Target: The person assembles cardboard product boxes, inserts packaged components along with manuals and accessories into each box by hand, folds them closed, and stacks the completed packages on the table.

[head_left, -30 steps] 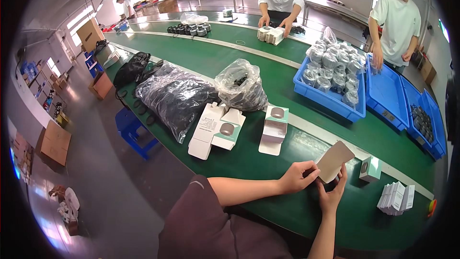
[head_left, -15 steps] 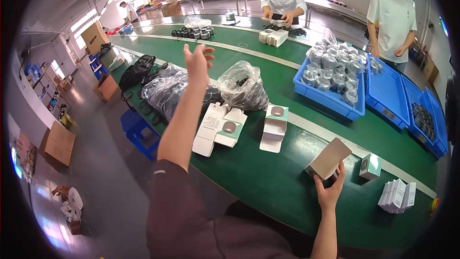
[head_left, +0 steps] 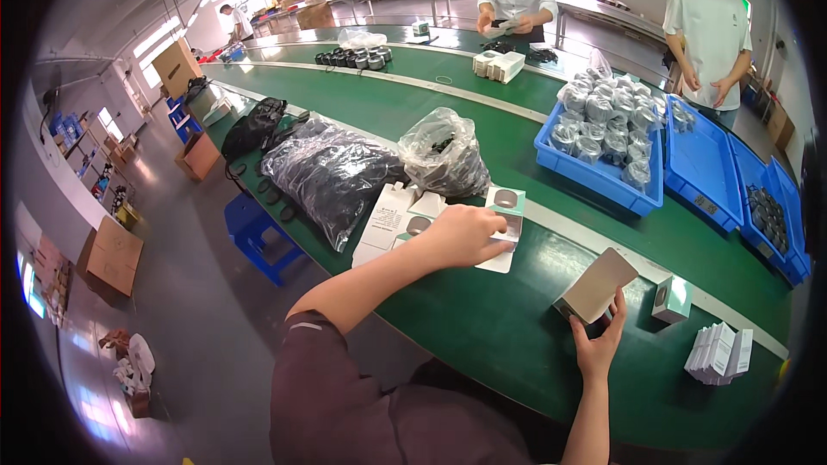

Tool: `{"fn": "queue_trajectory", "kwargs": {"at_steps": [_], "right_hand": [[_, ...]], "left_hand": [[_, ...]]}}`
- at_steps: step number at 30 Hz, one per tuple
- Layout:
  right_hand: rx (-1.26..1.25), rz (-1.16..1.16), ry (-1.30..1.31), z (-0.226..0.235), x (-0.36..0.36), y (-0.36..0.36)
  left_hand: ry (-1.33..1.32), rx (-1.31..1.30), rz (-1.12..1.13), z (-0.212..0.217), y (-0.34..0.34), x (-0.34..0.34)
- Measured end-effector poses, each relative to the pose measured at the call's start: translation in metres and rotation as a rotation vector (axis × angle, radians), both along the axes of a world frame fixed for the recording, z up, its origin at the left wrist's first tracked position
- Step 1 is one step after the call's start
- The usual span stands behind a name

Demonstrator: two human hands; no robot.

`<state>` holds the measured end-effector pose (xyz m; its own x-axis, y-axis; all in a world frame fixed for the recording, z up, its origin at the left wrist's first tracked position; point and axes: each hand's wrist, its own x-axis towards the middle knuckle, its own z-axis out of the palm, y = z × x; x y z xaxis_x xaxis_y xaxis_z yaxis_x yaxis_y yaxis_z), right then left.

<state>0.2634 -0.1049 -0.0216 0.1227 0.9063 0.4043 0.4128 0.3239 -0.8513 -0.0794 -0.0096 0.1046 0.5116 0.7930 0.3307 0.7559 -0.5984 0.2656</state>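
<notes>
My right hand (head_left: pixel 599 343) grips a small open carton (head_left: pixel 600 287) near the table's front edge, fingers and thumb around its lower end. Its plain cardboard-coloured flap stands up. My left hand (head_left: pixel 465 237) is over a second open carton (head_left: pixel 507 199), white and green with a round picture, fingers curled and closed. What they hold, if anything, is hidden. Flattened white-and-green cartons (head_left: pixel 384 222) lie partly under my left forearm. Right of the carton in my right hand stands a closed green-and-white box (head_left: pixel 671 300).
Folded white papers (head_left: pixel 718 353) are stacked at the right. Behind the cartons lie a clear bag (head_left: pixel 444 155) and a large plastic-wrapped dark bundle (head_left: pixel 332 168). A blue crate (head_left: pixel 594 181) holds wrapped round items, with more blue trays (head_left: pixel 699 176) beside it. Two people stand across the green table (head_left: pixel 508 301).
My left hand has come down and right, from raised with spread fingers above the bags to the open carton, its fingers now curled. My right hand still holds its carton.
</notes>
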Motion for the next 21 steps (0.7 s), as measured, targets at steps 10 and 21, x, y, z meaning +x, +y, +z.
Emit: {"fn": "queue_trajectory", "kwargs": {"at_steps": [10,21], "right_hand": [[-0.002,-0.005,-0.003,0.005,-0.004,0.001],[-0.015,0.013,-0.051,0.009,-0.004,-0.002]], "left_hand": [[0.373,-0.053,0.108,-0.041,0.021,-0.001],[0.426,-0.164,0.091,-0.021,0.05,-0.004]]}}
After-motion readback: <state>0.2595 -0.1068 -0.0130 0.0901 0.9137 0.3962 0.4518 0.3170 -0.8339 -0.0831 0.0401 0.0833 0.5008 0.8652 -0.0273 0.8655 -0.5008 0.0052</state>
